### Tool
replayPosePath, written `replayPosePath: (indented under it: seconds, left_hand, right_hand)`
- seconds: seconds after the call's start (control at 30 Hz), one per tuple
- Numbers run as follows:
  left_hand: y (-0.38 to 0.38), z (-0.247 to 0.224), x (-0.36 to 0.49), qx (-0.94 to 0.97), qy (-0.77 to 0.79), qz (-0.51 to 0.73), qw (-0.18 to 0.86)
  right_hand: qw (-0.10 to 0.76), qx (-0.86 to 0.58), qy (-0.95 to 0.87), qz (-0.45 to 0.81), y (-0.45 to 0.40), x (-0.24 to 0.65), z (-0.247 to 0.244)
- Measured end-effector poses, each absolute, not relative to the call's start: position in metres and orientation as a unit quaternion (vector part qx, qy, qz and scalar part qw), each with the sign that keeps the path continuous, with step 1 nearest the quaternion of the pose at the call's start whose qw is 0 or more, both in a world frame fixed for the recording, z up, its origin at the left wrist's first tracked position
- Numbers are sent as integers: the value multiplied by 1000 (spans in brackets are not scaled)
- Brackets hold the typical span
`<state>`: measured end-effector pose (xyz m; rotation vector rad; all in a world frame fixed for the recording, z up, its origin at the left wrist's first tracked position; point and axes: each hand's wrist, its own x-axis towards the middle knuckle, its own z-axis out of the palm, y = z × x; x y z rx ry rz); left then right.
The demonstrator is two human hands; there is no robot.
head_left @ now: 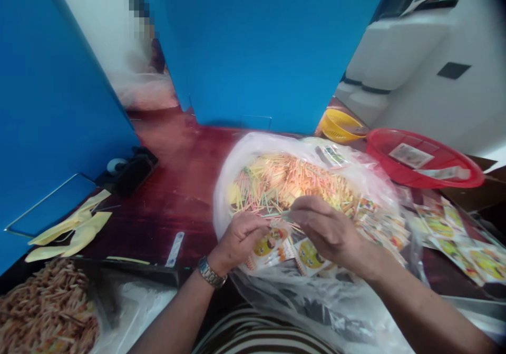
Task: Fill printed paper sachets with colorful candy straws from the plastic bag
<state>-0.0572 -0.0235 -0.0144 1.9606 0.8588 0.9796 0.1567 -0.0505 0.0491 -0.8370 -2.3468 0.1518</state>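
Note:
A large clear plastic bag (227,185) lies open on the dark red table, full of thin coloured sticks (284,177). Small printed packets (312,256) with yellow cartoon faces lie at its near side and right. My left hand (245,238), with a metal watch (211,272) on the wrist, is closed on the top of a printed packet (266,246) at the bag's near edge. Just to the right, my right hand (326,227) has its fingers pressed together over the sticks; what they hold, if anything, is too blurred to name.
At the right are a red basket (425,159), a yellow basket (342,126) and more printed packets (446,225). Blue partitions (261,48) stand behind. On the left lie yellow strips (79,227), a black tape dispenser (136,172) and a heap of brownish pieces (47,309).

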Motion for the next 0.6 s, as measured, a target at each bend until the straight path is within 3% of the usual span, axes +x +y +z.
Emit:
replayPosePath:
  seconds: [0.2,0.33,0.53,0.6]
  left_hand:
    - [-27,-8,-59,751,341,400,399]
    - [-31,-16,-65,754,324,435,370]
    - [-37,-31,-77,718,318,500,366]
    - [-38,-32,-78,718,322,511,346]
  right_hand:
    - [246,-280,-925,71,-53,147,54]
    - [275,-310,-901,130,-63,133,49]
    - [313,-394,-863,50,-30,137,38]
    - [263,-422,-868,-10,-1,134,27]
